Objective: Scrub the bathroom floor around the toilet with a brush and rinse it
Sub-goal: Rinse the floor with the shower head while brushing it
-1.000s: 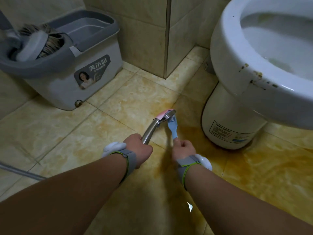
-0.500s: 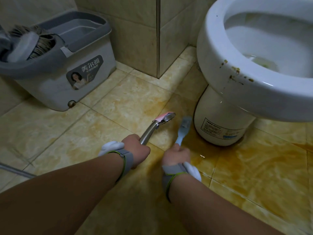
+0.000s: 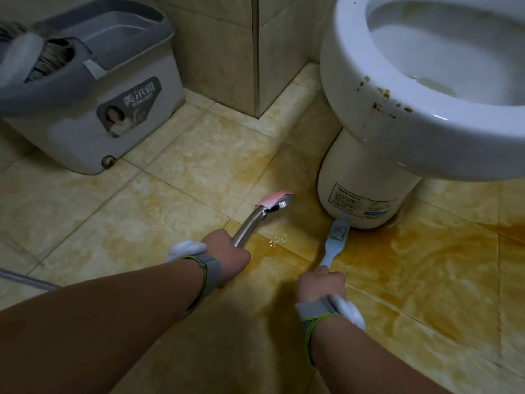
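Pale-blue plastic fills the right grip (image 3: 322, 282), which is closed on the handle of the brush (image 3: 335, 240), its head down at the toilet (image 3: 355, 177) base. The left grip (image 3: 227, 254) clasps a chrome sprayer (image 3: 264, 211) just left of that base. Scrubbing appears underway; next, probably short strokes around the base across the wet, orange-stained floor (image 3: 426, 265).

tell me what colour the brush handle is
Light blue. The brush, held by the right hand, shows in the head view, the only one.

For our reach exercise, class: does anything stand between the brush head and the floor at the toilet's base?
Nothing visible does. The right hand holds the brush, its head beside the toilet base on bare floor tile.
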Action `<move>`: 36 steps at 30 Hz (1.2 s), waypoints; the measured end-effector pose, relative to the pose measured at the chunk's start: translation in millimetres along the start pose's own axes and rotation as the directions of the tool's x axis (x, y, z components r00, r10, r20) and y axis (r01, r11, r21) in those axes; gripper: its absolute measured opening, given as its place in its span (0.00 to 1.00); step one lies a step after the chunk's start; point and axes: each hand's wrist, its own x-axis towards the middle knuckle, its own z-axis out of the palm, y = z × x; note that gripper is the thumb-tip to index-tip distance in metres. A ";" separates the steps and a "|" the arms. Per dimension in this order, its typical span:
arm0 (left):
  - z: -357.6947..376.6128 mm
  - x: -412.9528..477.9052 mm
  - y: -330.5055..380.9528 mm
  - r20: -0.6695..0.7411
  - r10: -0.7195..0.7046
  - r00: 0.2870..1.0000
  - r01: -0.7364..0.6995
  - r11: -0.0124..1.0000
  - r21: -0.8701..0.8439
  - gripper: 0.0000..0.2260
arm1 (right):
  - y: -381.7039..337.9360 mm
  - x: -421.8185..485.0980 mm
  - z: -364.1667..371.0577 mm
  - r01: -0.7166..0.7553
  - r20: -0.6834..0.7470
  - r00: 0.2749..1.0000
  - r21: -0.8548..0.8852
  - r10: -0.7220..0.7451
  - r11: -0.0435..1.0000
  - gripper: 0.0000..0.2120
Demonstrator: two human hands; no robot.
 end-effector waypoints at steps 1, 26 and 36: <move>1.5 -1.4 0.7 0.013 0.004 1.000 -0.004 1.000 -0.002 0.09 | -0.4 -3.1 1.1 0.003 -0.015 1.000 0.021 -0.003 1.000 0.17; -28.3 -44.0 -37.2 0.023 -0.059 0.998 0.062 0.988 -0.144 0.06 | 6.8 -25.1 44.3 0.376 0.335 0.872 0.006 -0.356 0.927 0.17; -41.0 -59.1 -72.0 0.053 -0.132 0.990 0.137 0.984 -0.116 0.12 | 22.7 -24.2 12.7 0.257 0.028 0.966 -0.076 -0.255 0.964 0.15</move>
